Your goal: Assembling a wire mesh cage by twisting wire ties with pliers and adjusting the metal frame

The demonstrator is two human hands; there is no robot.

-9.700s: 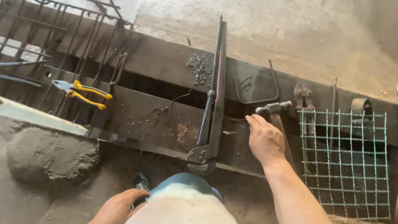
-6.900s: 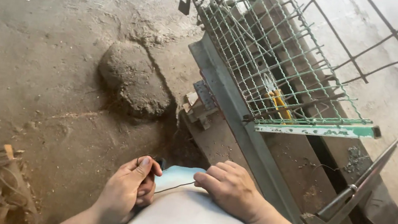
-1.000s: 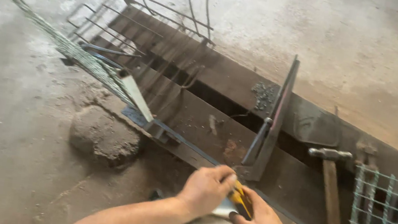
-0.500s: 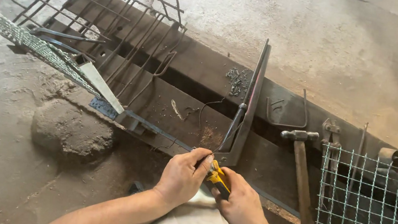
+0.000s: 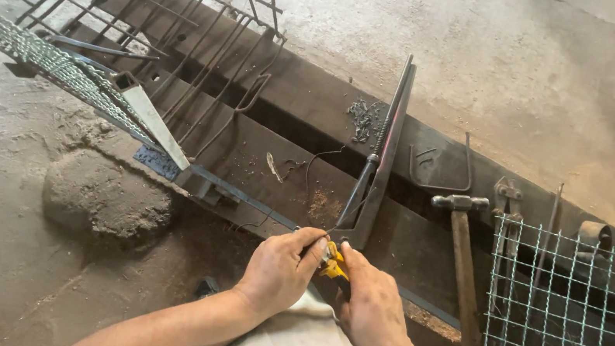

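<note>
Both my hands meet at the near edge of a long dark metal workbench [image 5: 262,160]. My right hand [image 5: 373,306] is closed around yellow-handled pliers [image 5: 333,266]. My left hand [image 5: 281,270] pinches at the pliers' tip, where a thin wire seems to be, though it is too small to be sure. Just beyond the hands stands a hinged metal lever bar [image 5: 375,166], angled up and away.
A hammer [image 5: 462,247] lies on the bench to the right, beside a green wire mesh panel [image 5: 553,305]. A wire-rod cage frame [image 5: 174,47] and a mesh sheet on a frame [image 5: 62,72] lie to the left. A lump of stone [image 5: 105,195] sits on the dirt floor.
The view has swung left and steadied. My hands stay together on the pliers at the bench edge, now a little closer to the lever bar's base.
</note>
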